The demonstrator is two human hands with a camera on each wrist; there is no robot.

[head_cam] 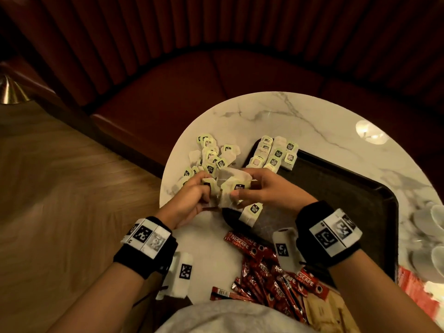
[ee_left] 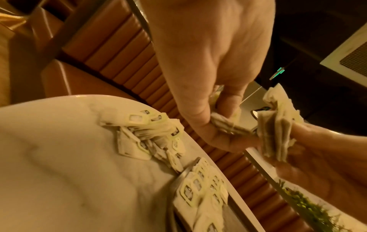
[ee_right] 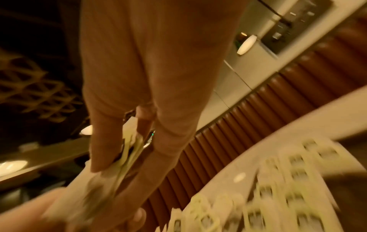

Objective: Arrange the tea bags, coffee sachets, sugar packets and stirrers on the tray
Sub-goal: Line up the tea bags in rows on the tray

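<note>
**Tea bags partly on the tray, the rest still waiting**

You hold a bunch of tea bags point(head_cam: 228, 188) between both hands, just above the near-left edge of the tray point(head_cam: 348, 188). Your left hand point(head_cam: 192, 198) has its fingers curled around one part of the bunch, and your right hand point(head_cam: 266, 188) pinches the other part between thumb and fingers; neither hand is open. One bag with a tag point(head_cam: 252, 212) hangs down under the right hand, over the tray edge.

As far as I can judge, the task is in an early stage. A small group of tea bags point(head_cam: 276, 152) already lies in rows at the far-left corner of the dark tray. A loose heap of tea bags point(head_cam: 211, 157) is still on the marble table point(head_cam: 312, 116), just beside the tray on its left. The coffee sachets point(head_cam: 264, 272) lie in a pile on the table near your body, partly over the tray's near edge, and they look not sorted yet. Some pale brown packets point(head_cam: 324, 311) lie beside them; they may be the sugar, but I cannot be sure. I do not see any stirrers.

On the red sachets you can read "NESCAFE CLASSIC". The tea tags have a dark label, but the writing is too small to read.
</note>
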